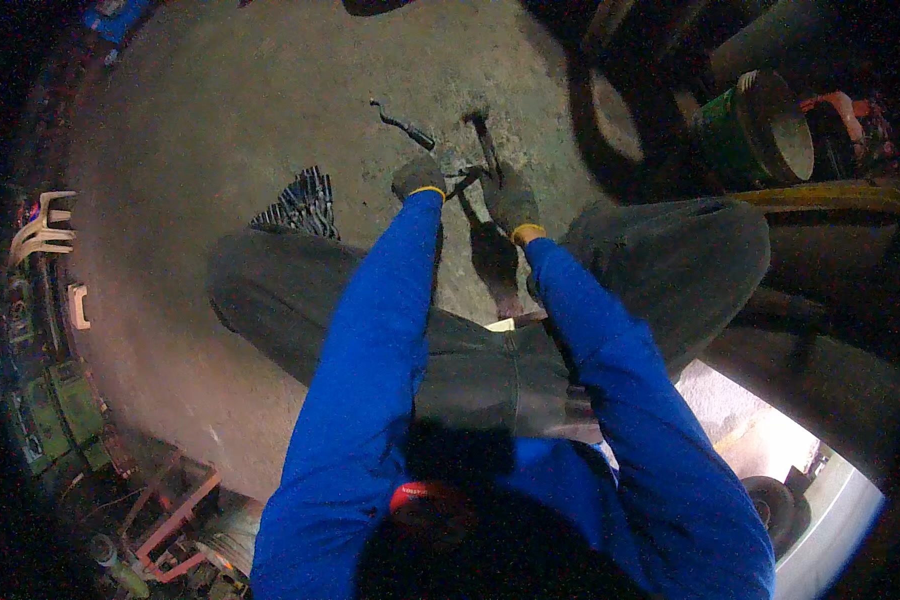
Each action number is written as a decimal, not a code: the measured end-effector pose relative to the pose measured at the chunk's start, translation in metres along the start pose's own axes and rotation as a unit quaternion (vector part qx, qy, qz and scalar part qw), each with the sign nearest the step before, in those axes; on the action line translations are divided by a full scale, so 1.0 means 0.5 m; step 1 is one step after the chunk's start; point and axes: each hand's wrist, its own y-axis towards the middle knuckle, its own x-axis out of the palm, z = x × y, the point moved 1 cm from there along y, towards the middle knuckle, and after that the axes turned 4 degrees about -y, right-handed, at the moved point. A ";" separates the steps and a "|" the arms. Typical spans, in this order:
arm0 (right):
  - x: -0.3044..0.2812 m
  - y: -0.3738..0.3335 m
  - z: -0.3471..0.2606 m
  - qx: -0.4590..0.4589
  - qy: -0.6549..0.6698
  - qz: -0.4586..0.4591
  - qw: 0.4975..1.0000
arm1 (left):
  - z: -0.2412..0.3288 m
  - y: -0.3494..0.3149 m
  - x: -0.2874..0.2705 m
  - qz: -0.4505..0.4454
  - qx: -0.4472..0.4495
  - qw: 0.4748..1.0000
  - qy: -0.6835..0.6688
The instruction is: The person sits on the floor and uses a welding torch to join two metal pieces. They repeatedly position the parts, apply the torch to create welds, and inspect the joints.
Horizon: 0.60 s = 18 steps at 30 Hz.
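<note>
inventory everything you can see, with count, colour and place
hammer-shaped tool: 1, dark, in right hand
small piece: 1, dark, between the hands, kind unclear
crank-shaped tool: 1, dark, on floor ahead
rods: many, dark grey, floor, left
bucket: 1, green, upper right
plastic chair: 1, off-white, far left
frame: 1, red, lower left
wheel: 1, black, lower right
dim clutter: uncountable, mixed, edges
trouser legs: 2, dark grey, either side
sleeves: 2, blue, centre
left hand, right hand: 2, grey-gloved, centre

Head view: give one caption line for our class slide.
Gloved right hand gripping a hammer-like tool, left hand nearby, dark rods heaped on the floor.
</note>
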 end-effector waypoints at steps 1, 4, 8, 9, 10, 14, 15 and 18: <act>0.041 0.013 0.041 -0.008 -0.040 -0.024 0.999 | -0.004 0.011 0.009 0.011 0.009 1.000 0.004; 0.055 0.008 0.051 0.007 -0.132 -0.096 0.987 | -0.018 0.007 0.029 0.043 -0.002 0.999 -0.017; 0.018 -0.010 -0.015 -0.032 -0.074 0.008 0.997 | -0.026 0.016 0.042 0.030 0.005 0.999 -0.025; 0.005 -0.013 -0.038 -0.044 -0.036 0.023 0.998 | -0.030 0.012 0.044 0.056 0.018 0.998 -0.031; -0.009 -0.007 -0.052 -0.057 0.002 0.047 0.997 | -0.026 0.014 0.036 0.047 0.024 0.998 -0.028; 0.041 0.000 0.019 -0.011 -0.114 -0.056 0.992 | -0.019 0.011 0.006 0.022 0.036 0.998 -0.049; 0.041 0.000 0.019 0.026 -0.156 -0.131 0.979 | -0.027 0.005 0.009 0.017 0.032 0.997 -0.061; 0.024 -0.007 -0.014 -0.010 -0.139 -0.067 0.988 | -0.029 0.003 -0.003 -0.027 0.028 0.997 -0.063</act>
